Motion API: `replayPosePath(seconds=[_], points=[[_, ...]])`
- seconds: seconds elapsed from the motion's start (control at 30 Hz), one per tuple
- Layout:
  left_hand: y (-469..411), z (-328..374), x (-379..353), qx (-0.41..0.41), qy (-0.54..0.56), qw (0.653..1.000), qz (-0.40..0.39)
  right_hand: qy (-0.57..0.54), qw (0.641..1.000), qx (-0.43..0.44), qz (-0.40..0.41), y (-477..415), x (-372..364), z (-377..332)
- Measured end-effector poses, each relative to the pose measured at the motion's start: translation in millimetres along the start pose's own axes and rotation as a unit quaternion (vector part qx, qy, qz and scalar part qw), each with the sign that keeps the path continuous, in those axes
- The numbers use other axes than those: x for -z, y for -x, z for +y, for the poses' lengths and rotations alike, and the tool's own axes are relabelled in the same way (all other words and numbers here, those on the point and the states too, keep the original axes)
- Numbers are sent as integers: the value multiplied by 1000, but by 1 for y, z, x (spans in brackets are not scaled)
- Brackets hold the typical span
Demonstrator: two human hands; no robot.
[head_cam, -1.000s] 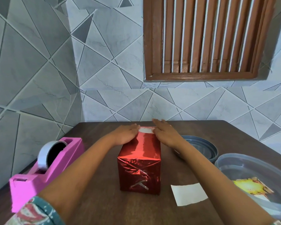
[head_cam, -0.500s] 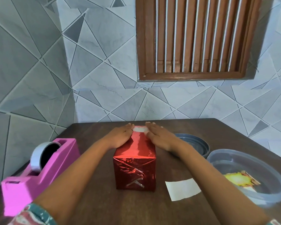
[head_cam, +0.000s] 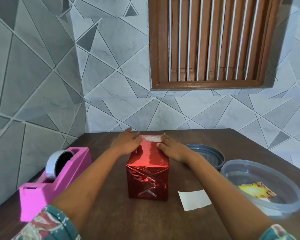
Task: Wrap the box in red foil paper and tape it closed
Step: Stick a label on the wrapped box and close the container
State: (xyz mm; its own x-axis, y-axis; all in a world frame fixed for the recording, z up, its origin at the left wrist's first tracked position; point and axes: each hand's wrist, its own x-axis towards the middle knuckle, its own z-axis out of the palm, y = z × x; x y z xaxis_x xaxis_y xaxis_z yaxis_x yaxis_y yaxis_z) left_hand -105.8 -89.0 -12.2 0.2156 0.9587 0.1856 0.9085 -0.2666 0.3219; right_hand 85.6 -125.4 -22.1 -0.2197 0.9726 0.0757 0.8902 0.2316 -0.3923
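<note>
On the near half of the brown table (head_cam: pixel 111 222), shows a pink tape dispenser (head_cam: pixel 55 181) left, a white paper slip (head_cam: pixel 194 199) and clear tub (head_cam: pixel 232 164) right, the red foil-wrapped box (head_cam: pixel 148 181) mid-table between. Farther back, presses left hand (head_cam: pixel 126 144) and right hand (head_cam: pixel 173 149), fingers straight and grasping nothing, flat on the box's top beside a white tape strip (head_cam: pixel 153 139).

Wooden table (head_cam: pixel 111 213); on it tape dispenser (head_cam: pixel 55 184), red box (head_cam: pixel 148 179), paper slip (head_cam: pixel 194 199), grey lid (head_cam: pixel 210 153), clear tub (head_cam: pixel 246 174).

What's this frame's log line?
left hand: flat on box | right hand: flat on box | near end: taped | tape dispenser: untouched
</note>
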Motion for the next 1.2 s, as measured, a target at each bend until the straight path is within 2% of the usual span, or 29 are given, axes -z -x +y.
replayPosePath(seconds=[0.07,0.13,0.27,0.37,0.43,0.67,0.77,0.87,1.0,1.13,1.2], points=[[4,3,-1,-35,29,998,-45,-8,1000,4,4,1,0,1],[4,-1,-2,-35,26,997,-63,-13,1000,7,3,1,-1,2],[9,-13,8,9,16,1000,-20,-10,1000,10,8,0,-1,6],[18,1,12,-54,58,996,-32,4,998,42,42,4,0,2],[21,10,10,-75,47,995,-50,2,997,63,49,8,1,-2],[32,-10,14,-24,-25,998,-46,63,994,44,74,27,9,12],[35,-1,18,-30,-8,999,-23,51,993,53,97,25,8,6],[34,16,11,-52,0,998,-42,50,992,65,92,24,4,0],[40,13,13,-27,67,996,-59,45,995,43,79,34,5,6],[49,7,19,4,97,995,-14,37,995,42,88,41,4,5],[53,8,22,27,103,994,11,-1,995,41,91,43,2,0]])
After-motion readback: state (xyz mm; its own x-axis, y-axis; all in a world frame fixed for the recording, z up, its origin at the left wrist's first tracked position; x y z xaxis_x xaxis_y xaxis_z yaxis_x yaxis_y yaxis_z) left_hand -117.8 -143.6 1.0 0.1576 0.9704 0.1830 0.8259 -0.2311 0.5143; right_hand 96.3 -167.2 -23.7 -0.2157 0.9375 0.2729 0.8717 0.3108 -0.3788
